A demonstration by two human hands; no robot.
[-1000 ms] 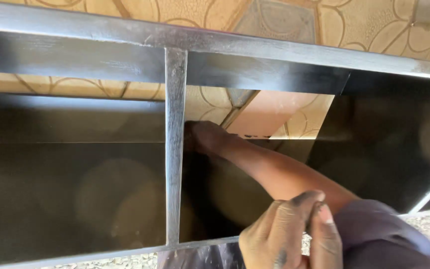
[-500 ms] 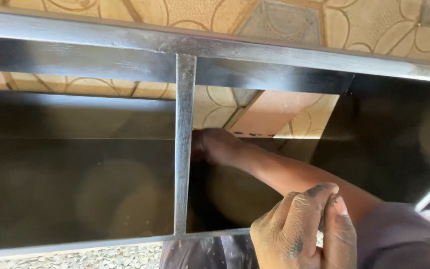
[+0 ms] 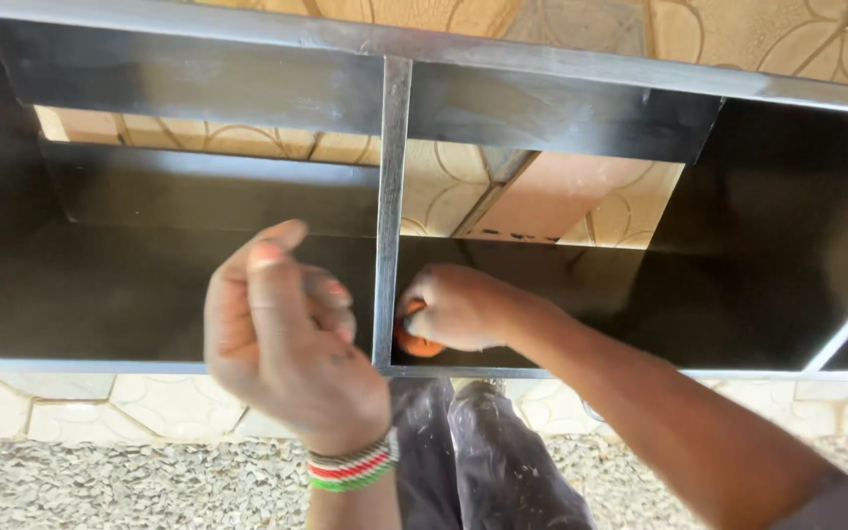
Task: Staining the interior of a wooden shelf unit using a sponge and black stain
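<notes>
Your right hand (image 3: pixel 458 306) is closed around an orange object (image 3: pixel 414 343), pressing it against the foot of the grey upright bar (image 3: pixel 390 211) inside the black cabinet (image 3: pixel 149 285). Your left hand (image 3: pixel 282 329) hovers empty, fingers loosely curled, just left of the bar.

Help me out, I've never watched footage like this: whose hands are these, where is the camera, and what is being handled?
The single view comes from a camera worn on a person's head, looking down at their own bare hands. Below lies a black metal frame with bare steel bars over patterned tiles. The right hand reaches inside beside the upright bar, closed on a small orange object; what it is, I cannot tell. The left hand, with a striped beaded wristband, hovers in front, loosely curled and holding nothing.
</notes>
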